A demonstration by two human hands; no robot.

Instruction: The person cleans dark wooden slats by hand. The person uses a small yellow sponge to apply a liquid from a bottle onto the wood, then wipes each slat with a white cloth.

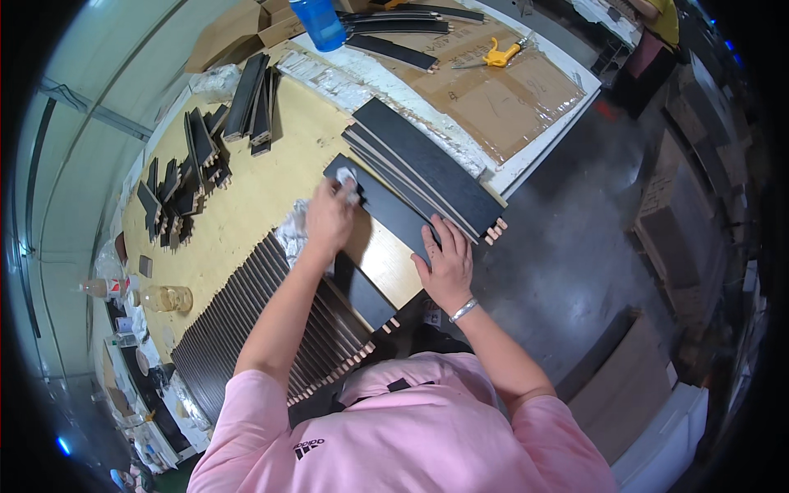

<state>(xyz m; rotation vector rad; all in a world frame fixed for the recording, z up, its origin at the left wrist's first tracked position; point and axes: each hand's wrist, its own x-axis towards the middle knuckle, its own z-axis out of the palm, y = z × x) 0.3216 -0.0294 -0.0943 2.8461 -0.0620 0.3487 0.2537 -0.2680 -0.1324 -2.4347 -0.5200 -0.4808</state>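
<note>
My left hand (330, 218) is closed on a crumpled white rag (348, 186), which touches the far part of a flat dark board (393, 215). On the near end of that board rests my right hand (448, 267), its fingers stretched out and its thumb apart. Just right of the board lies a stack of wider dark boards (423, 164) with wooden dowels at the near end. Another dark board (362, 292) with dowels sits left of my right hand. Beside my left forearm is a bunched white cloth (293, 230).
A long row of dark slats (271, 329) with dowel ends fills the table's near left. Short dark pieces (185, 185) are piled at the far left. Clear bottles (168, 298) stand at the left edge. A yellow-handled tool (503, 53) lies on cardboard (501, 103) beyond.
</note>
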